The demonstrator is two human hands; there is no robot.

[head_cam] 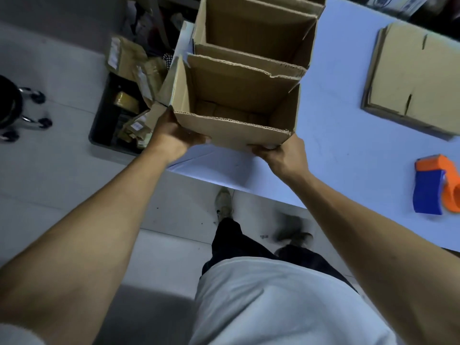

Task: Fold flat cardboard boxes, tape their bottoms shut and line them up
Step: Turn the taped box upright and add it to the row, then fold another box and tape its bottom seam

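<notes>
Couple of boxes [258, 28] lined up on the table [336, 120] already. My left hand [171, 135] and right hand [281, 153] grip the newest box [236, 108] low by its corners, fingers curled under. Flat cardboard [413, 78] and the tape gun [435, 185] still wait.

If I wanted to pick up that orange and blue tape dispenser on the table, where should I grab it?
Probably by the blue handle of the tape dispenser, coming from above on the table's near edge. The handle points toward that edge with bare table around it, while the orange part runs out of view to the right. Both hands, left and right, are busy gripping the nearest box.
</notes>
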